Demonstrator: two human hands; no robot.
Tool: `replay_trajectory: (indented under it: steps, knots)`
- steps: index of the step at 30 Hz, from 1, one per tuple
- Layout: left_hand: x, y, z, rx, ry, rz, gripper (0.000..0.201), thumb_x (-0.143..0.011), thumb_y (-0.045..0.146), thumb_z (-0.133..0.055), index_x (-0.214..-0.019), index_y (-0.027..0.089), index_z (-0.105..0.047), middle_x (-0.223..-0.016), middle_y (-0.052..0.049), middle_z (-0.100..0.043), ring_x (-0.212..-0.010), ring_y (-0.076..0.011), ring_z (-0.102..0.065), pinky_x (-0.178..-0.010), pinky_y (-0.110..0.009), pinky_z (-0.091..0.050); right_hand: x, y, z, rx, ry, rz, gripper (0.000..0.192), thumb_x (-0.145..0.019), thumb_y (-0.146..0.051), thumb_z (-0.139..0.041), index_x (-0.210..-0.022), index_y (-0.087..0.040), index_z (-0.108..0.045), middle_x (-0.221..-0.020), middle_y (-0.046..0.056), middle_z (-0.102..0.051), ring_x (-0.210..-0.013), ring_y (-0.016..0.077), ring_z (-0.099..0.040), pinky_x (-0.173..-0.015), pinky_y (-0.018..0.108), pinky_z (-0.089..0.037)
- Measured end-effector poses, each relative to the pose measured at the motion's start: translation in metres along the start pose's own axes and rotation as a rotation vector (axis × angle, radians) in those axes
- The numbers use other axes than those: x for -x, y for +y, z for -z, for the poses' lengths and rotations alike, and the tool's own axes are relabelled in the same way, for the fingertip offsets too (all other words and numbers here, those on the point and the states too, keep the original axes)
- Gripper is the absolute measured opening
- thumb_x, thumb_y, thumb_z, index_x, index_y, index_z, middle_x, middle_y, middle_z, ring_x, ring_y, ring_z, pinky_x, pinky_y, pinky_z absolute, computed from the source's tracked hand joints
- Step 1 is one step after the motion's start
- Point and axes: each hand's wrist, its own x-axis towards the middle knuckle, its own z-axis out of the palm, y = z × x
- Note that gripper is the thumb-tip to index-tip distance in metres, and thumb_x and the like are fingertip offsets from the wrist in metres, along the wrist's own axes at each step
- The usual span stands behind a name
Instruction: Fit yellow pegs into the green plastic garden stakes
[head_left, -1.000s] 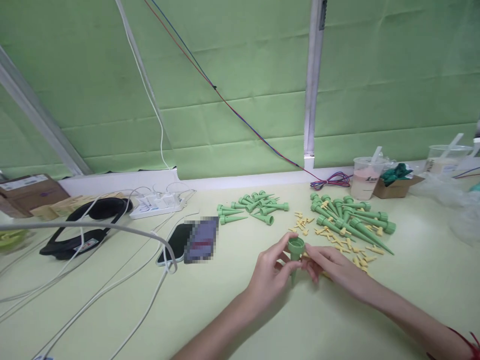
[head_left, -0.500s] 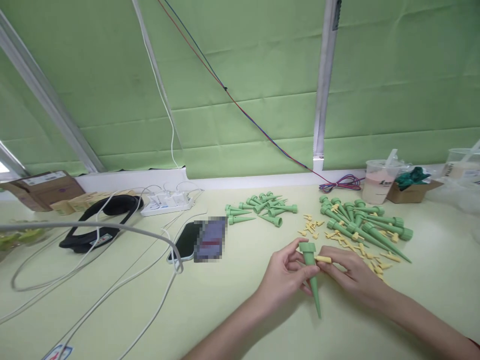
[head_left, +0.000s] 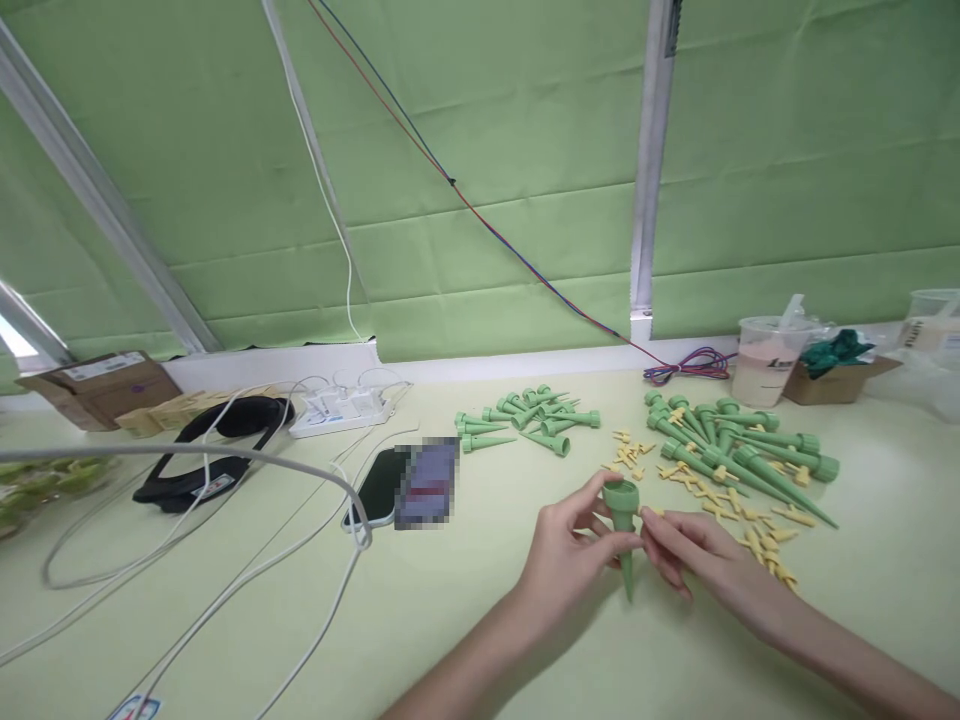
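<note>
Tabletop (head_left: 465,600) in pale green runs under your arms, with a green curtain (head_left: 487,150) hanging behind it. At far left you have a black headset (head_left: 202,455) and a cardboard box (head_left: 101,385), then a white power strip (head_left: 341,410) with white cables (head_left: 225,590) trailing toward you, and a phone (head_left: 382,487) lying flat near the middle. At far right a clear plastic cup (head_left: 765,360) stands beside a small open box (head_left: 832,375). Two heaps of green spikes lie beyond your hands: the larger heap (head_left: 739,450) to the right, the smaller heap (head_left: 525,422) toward the middle, well apart from each other. Small yellow pieces (head_left: 720,495) are scattered between and around the larger heap. Your left hand (head_left: 570,555) is closed round one green watering spike (head_left: 624,525), thumb and fingers pinching it just below its cup-shaped head, so it stands nearly upright with the tip pointing down at the table. Your right hand (head_left: 694,555) is half curled, its fingertips meeting the spike's side; whether it holds a yellow piece you cannot tell from here.
</note>
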Motion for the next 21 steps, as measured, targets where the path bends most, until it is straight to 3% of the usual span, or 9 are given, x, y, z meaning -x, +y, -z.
replay_trajectory:
  steps: [3,7,13,15,17,21]
  knots:
    - [-0.005,0.0,0.001,0.209,0.025,0.153,0.064,-0.062,0.032,-0.072,-0.12,0.016,-0.051,-0.075,-0.002,-0.058,-0.062,-0.0138,-0.059,-0.052,-0.024,-0.052,0.0,-0.002,0.006,0.342,0.171,0.169,0.038,-0.084,-0.053,-0.043,-0.069,-0.019,-0.049,-0.056,-0.001,-0.045,-0.053,0.0119,-0.043,-0.048,0.023,-0.031]
    - [-0.008,-0.003,0.004,0.258,0.0,0.169,0.068,-0.059,0.036,-0.075,-0.12,0.014,-0.052,-0.071,-0.002,-0.057,-0.061,-0.0133,-0.058,-0.051,-0.024,-0.053,-0.006,0.008,0.014,0.575,0.245,0.341,0.027,-0.087,-0.044,-0.043,-0.094,-0.019,-0.053,-0.069,0.002,-0.055,-0.057,0.0125,-0.05,-0.049,0.023,-0.035]
    - [-0.008,-0.006,0.005,0.162,-0.084,0.168,0.06,-0.064,0.033,-0.071,-0.118,0.017,-0.051,-0.07,0.001,-0.051,-0.063,-0.0124,-0.056,-0.051,-0.023,-0.051,-0.008,0.014,0.018,0.836,0.253,0.582,0.027,-0.091,-0.034,-0.034,-0.072,-0.019,-0.047,-0.064,0.001,-0.048,-0.054,0.012,-0.043,-0.048,0.023,-0.029]
    - [-0.008,-0.006,0.004,0.11,-0.086,0.155,0.056,-0.065,0.03,-0.07,-0.116,0.018,-0.052,-0.071,0.001,-0.05,-0.062,-0.0115,-0.054,-0.05,-0.022,-0.05,-0.007,0.011,0.015,0.793,0.243,0.551,0.031,-0.09,-0.033,-0.032,-0.065,-0.019,-0.043,-0.062,0.0,-0.044,-0.054,0.012,-0.041,-0.05,0.024,-0.028]
    - [-0.008,-0.007,0.004,0.046,-0.08,0.119,0.05,-0.066,0.026,-0.068,-0.114,0.019,-0.054,-0.07,0.002,-0.049,-0.063,-0.0114,-0.053,-0.051,-0.021,-0.049,-0.006,0.007,0.011,0.635,0.209,0.426,0.036,-0.09,-0.037,-0.031,-0.06,-0.019,-0.038,-0.058,-0.001,-0.04,-0.053,0.0114,-0.038,-0.051,0.024,-0.027]
    - [-0.007,-0.009,0.005,-0.093,-0.089,0.023,0.04,-0.07,0.022,-0.063,-0.109,0.02,-0.057,-0.072,0.001,-0.055,-0.063,-0.0103,-0.049,-0.057,-0.022,-0.048,-0.008,0.001,0.004,0.029,-0.027,-0.043,0.05,-0.084,-0.058,-0.031,-0.052,-0.02,-0.03,-0.046,-0.007,-0.023,-0.041,0.0081,-0.026,-0.045,0.023,-0.026]
